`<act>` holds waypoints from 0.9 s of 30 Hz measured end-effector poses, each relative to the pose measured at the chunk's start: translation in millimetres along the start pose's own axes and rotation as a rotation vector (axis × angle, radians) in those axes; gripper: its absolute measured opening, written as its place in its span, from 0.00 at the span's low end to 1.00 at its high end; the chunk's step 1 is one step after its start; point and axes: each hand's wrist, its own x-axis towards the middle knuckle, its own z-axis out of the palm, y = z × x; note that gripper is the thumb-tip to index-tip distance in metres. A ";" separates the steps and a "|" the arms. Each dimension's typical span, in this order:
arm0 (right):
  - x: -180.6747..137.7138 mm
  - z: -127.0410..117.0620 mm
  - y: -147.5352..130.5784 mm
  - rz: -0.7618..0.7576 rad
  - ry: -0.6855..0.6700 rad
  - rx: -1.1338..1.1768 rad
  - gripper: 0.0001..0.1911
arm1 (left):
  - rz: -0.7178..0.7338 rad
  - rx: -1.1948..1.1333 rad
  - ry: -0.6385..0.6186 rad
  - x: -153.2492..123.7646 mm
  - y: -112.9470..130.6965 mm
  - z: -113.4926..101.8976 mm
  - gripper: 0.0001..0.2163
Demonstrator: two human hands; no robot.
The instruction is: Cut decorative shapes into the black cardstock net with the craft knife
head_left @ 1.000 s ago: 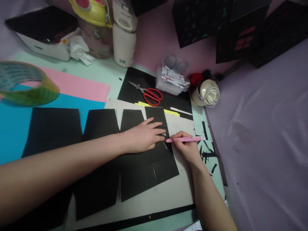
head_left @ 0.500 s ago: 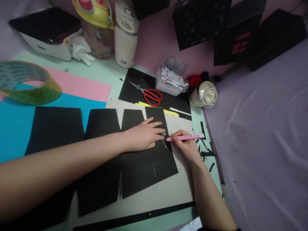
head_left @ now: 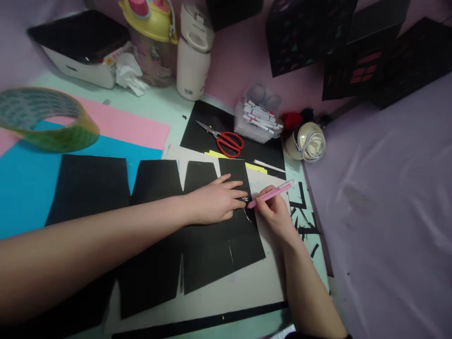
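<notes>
A large sheet of black paper (head_left: pixel 212 249) with wedge-shaped notches along its edges lies across the work surface. My left hand (head_left: pixel 217 200) rests flat on its right part, fingers spread. Between the fingers of my right hand (head_left: pixel 274 212) is a pink pen (head_left: pixel 271 194), its tip at the black paper close to my left fingertips. Small white marks and a curved white line (head_left: pixel 247 214) show on the paper there. Under the black sheet lies a pale board (head_left: pixel 271 273).
Red-handled scissors (head_left: pixel 229 142), a white pen (head_left: pixel 269 166) and a box of markers (head_left: pixel 259 120) sit beyond the paper. A tape roll (head_left: pixel 52 136) lies left on blue paper (head_left: pixel 21 197). Black scraps (head_left: pixel 310 230) lie at the right edge; a white bottle (head_left: pixel 193 66) stands behind.
The pink pen has tilted, its back end rising, while its tip stays near the white marks. The whole view has shifted slightly; my left hand remains on the paper.
</notes>
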 end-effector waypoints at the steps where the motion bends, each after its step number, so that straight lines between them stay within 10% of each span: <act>1: -0.9 -0.2 1.6 0.002 -0.005 0.007 0.07 | -0.002 0.002 -0.001 0.0 0.1 0.0 0.15; 27: 1.0 2.8 12.5 0.037 0.068 0.093 0.09 | -0.002 0.013 -0.015 -0.1 -2.5 0.6 0.17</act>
